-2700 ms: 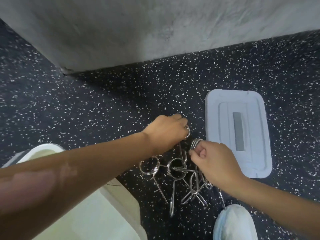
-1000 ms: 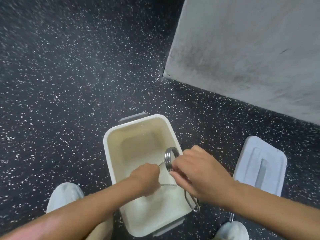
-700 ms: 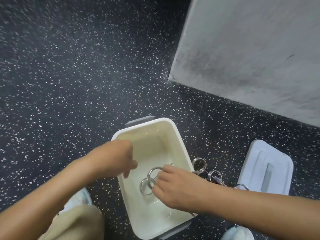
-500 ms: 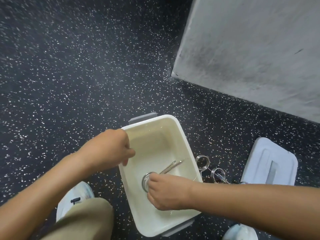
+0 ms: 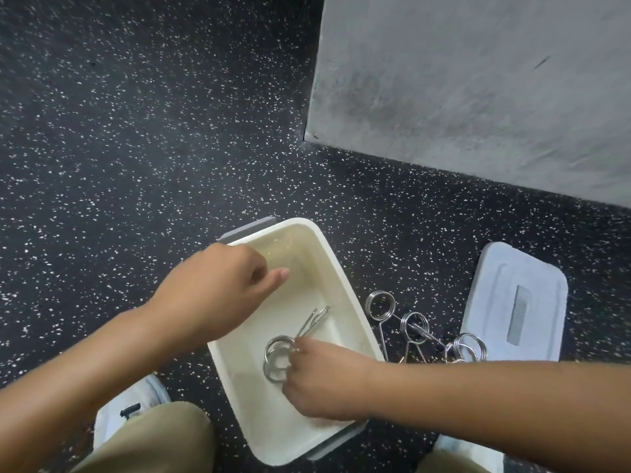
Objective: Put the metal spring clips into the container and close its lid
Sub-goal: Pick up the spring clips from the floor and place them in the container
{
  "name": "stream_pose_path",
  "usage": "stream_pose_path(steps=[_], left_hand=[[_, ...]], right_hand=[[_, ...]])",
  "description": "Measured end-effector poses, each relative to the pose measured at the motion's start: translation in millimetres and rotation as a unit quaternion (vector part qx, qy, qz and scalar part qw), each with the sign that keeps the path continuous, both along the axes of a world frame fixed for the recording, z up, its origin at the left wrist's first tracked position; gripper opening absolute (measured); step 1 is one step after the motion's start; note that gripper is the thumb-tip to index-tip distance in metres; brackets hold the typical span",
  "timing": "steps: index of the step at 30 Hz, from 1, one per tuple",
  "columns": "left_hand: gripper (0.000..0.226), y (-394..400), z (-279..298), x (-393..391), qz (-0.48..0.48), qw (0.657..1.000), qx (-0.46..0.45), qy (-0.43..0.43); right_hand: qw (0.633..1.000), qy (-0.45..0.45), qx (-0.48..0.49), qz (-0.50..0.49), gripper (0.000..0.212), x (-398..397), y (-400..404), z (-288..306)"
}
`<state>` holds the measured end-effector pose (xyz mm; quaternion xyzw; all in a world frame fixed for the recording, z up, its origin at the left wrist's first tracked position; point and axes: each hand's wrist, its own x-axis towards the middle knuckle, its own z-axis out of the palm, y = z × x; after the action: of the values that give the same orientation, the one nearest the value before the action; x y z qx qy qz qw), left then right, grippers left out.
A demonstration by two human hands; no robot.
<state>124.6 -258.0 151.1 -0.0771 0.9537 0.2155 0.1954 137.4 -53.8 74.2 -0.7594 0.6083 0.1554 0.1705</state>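
Swung back over tub (image 5: 336,268), left hand (image 5: 218,288) loose, empty; right hand (image 5: 317,380) pinching clips (image 5: 278,356), lowering them onto floor of tub.

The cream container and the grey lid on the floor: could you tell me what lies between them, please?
In the head view, loose metal spring clips lie on the speckled floor between the container and lid.

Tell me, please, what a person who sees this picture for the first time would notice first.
First, the cream container on the speckled floor, where the right hand rests on metal spring clips lying inside it. The left hand hovers over the container's left rim, holding nothing visible. To the right, more clips lie on the floor, and beyond them the pale lid lies flat, not yet on.
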Motion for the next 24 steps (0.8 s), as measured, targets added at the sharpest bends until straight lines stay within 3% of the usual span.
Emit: stream_pose_path(steps=[6,13,21,24], left_hand=[[0.057,31,18,-27,-0.129,0.99,-0.054,0.024],[0.054,88,41,-73,-0.301,0.947,-0.111,0.032],[0.044,172,4,-106,-0.449,0.884,-0.13,-0.022],[0.038,201,-28,-114,-0.487,0.859,-0.155,-0.035]], right_hand=[[0.972,-0.054,-0.149,-0.176,0.01,-18,63,36],[0.9,-0.051,-0.196,-0.386,0.02,-29,148,34],[0.775,-0.068,-0.179,-0.603,0.036,-5,225,-25],[0.69,-0.029,-0.168,-0.703,0.04,-12,239,-30]])
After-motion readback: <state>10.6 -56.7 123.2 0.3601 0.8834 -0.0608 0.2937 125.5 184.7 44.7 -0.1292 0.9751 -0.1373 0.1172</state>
